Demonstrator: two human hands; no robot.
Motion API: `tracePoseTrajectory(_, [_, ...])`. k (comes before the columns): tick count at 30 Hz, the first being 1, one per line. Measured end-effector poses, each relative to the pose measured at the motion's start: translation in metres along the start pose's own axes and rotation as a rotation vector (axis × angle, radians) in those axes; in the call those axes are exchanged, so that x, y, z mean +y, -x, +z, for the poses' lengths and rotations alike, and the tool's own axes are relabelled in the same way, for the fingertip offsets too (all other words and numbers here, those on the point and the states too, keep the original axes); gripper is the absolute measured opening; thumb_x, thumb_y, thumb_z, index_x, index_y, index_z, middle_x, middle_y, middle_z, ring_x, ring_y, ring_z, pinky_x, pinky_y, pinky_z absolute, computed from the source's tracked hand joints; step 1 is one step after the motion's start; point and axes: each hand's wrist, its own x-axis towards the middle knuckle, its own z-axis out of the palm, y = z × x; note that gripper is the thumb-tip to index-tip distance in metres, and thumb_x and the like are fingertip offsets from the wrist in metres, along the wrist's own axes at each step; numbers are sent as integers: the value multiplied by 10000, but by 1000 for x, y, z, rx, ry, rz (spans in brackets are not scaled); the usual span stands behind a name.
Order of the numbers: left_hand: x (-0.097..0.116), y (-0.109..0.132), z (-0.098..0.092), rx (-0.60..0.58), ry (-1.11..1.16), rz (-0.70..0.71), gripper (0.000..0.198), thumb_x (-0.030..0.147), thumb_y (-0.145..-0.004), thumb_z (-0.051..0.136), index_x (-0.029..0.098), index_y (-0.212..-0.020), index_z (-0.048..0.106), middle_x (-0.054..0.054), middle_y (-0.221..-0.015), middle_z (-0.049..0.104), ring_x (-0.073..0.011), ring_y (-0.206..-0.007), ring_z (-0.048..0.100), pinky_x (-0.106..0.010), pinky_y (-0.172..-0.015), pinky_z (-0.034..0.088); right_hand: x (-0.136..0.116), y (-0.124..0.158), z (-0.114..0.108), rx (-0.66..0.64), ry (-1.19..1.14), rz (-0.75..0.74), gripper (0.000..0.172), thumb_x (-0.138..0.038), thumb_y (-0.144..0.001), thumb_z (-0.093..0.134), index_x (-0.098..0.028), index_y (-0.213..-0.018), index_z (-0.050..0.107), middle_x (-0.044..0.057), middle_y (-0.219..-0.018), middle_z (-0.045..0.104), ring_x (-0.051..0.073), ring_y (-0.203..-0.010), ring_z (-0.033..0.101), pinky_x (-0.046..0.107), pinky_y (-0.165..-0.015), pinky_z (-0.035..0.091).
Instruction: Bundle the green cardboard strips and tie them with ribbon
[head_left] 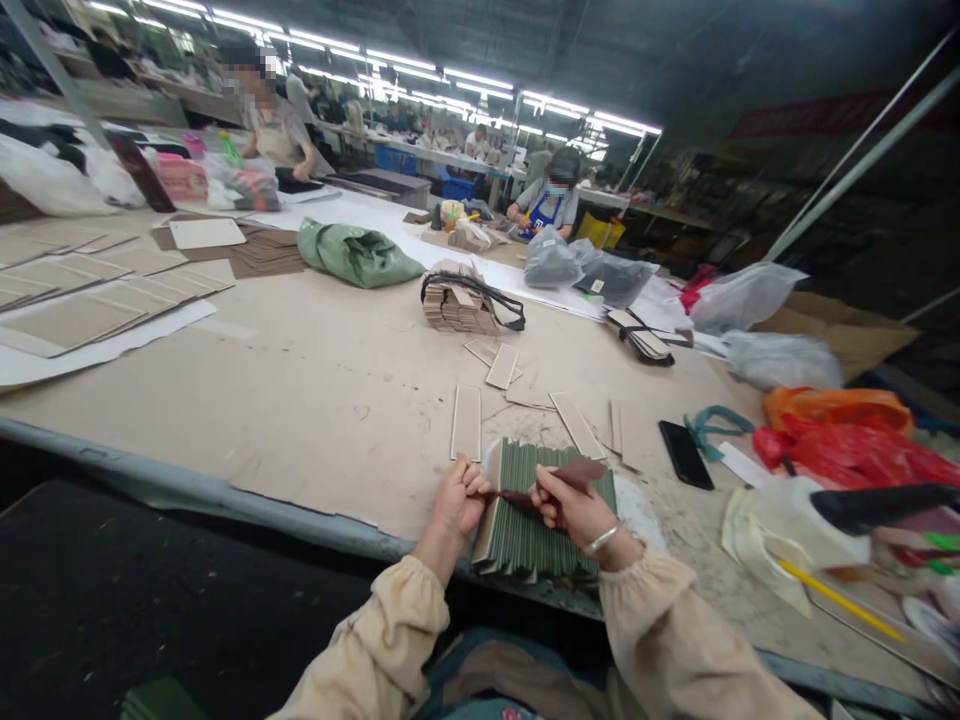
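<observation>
A fanned stack of green pieces (541, 520) lies at the table's near edge. My left hand (459, 495) is closed in a pinch at the stack's left side, on the tip of a thin dark strip that runs to the right. My right hand (571, 508), with a bracelet on its wrist, is closed round a dark brown paddle-shaped tool (577, 471) held over the stack. Tan rectangular cards (466, 422) lie flat just beyond the stack.
A black phone (685, 454) lies to the right, near red and orange bags (847, 440). A strapped bundle of cards (461, 303) and a green bag (356, 254) sit mid-table. Cardboard sheets (82, 300) cover the left. Two other people work at the far side.
</observation>
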Motion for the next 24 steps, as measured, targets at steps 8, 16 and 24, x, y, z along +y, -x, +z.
tracePoseTrajectory(8, [-6, -7, 6, -44, -371, 150, 319, 464, -754, 632, 200, -845, 478, 139, -437, 234, -21, -319, 148, -148, -343, 113, 15, 8, 0, 36, 103, 34, 455, -590, -694, 653, -166, -645, 493, -57, -543, 455, 22, -377, 273, 173, -331, 215])
tracePoseTrajectory(16, [-3, 7, -9, -143, -681, 182, 371, 493, -763, 577, 154, -913, 601, 112, -428, 268, -54, -382, 225, -189, -402, 211, -9, -21, 19, 13, 500, -191, 428, -561, -837, 465, -183, -646, 525, -18, -534, 512, 71, -377, 360, 225, -374, 330])
tracePoseTrajectory(24, [2, 5, -17, -54, -893, 215, 181, 325, -659, 687, 165, -726, 635, 27, -650, 593, -106, -591, 485, -206, -544, 386, -16, -59, 58, 180, 805, -323, 121, -293, -719, 674, -184, -749, 630, 33, -812, 674, 175, -824, 604, 261, -728, 443])
